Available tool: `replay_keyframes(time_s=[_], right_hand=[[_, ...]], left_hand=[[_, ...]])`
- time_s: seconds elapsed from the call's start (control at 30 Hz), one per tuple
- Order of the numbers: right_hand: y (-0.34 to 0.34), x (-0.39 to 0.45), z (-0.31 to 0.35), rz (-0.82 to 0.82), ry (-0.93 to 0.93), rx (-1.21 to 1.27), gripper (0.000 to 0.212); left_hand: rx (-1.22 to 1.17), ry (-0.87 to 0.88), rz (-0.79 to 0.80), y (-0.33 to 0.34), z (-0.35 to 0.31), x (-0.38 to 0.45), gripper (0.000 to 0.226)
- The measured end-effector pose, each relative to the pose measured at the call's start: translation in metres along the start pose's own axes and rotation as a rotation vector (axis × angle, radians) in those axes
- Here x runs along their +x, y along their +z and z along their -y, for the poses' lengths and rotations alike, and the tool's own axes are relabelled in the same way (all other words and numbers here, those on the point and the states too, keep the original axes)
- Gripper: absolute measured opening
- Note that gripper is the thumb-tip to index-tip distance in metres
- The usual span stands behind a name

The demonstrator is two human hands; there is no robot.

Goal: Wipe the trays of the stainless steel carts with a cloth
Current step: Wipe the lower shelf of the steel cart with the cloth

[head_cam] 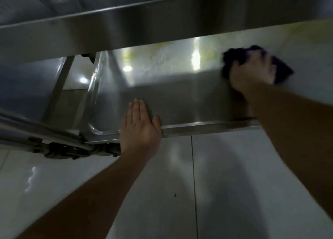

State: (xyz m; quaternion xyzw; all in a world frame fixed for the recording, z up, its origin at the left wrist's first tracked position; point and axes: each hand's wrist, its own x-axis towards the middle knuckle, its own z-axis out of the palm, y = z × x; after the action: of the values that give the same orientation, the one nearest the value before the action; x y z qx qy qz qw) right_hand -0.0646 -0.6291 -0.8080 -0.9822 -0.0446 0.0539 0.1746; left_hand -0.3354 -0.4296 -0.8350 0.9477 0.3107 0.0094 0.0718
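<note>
We look down from head height onto the lower shelf of a stainless steel cart, in dim light. At the far left, a caster wheel (59, 151) and slanted metal frame bars (41, 130) sit at the cart's near corner, resting on a glossy tiled floor (180, 184) that reflects small points of light.

Moving right, our left hand (139, 128) lies flat across the near rim of the lower tray (180, 101). Its fingers are straight and held together, pointing away from us, with the thumb spread to the side along the tray's edge. It grasps nothing; the palm simply rests on the metal.

The tray itself stretches from that near-left corner toward the upper right. Its surface is shiny, with bright glare spots and some faint yellowish smears (162, 49) toward the back edge. Above it, an upper tray (108, 31) of the same cart crosses the top of the view and partly shades the shelf beneath.

At the right, our right hand (254, 71) reaches across the lower tray and presses down on a dark cloth (282, 69). The cloth is bunched beneath the palm, with its edges sticking out beyond the fingers on the far and right sides, in contact with the tray surface. The fingers are curled over the cloth, gripping it, though this hand is blurred and the finer detail is hard to make out.
</note>
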Motion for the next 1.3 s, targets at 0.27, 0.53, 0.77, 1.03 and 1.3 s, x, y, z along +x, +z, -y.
replay_keyframes(time_s=[0.27,0.53,0.77,1.03,1.3], right_hand=[[0.068,-0.037,0.154,0.093,-0.118,-0.018,0.076],[0.108,-0.078,0.242,0.444,-0.824,-0.088,0.069],[0.066,-0.095,0.112,0.456,-1.006,-0.044,0.065],[0.018,-0.12,0.011,0.568,-1.026,-0.049,0.071],[-0.022,-0.096,-0.094,0.455,-0.92,-0.067,0.072]], left_hand=[[-0.032,-0.017,0.0,0.002,-0.003,0.0,0.072],[-0.048,-0.007,-0.164,-0.005,-0.004,-0.015,0.051],[-0.107,-0.077,-0.123,-0.004,-0.004,-0.017,0.04],[-0.144,-0.093,-0.063,-0.015,-0.003,-0.016,0.039],[-0.171,-0.058,-0.196,-0.025,-0.046,-0.015,0.04]])
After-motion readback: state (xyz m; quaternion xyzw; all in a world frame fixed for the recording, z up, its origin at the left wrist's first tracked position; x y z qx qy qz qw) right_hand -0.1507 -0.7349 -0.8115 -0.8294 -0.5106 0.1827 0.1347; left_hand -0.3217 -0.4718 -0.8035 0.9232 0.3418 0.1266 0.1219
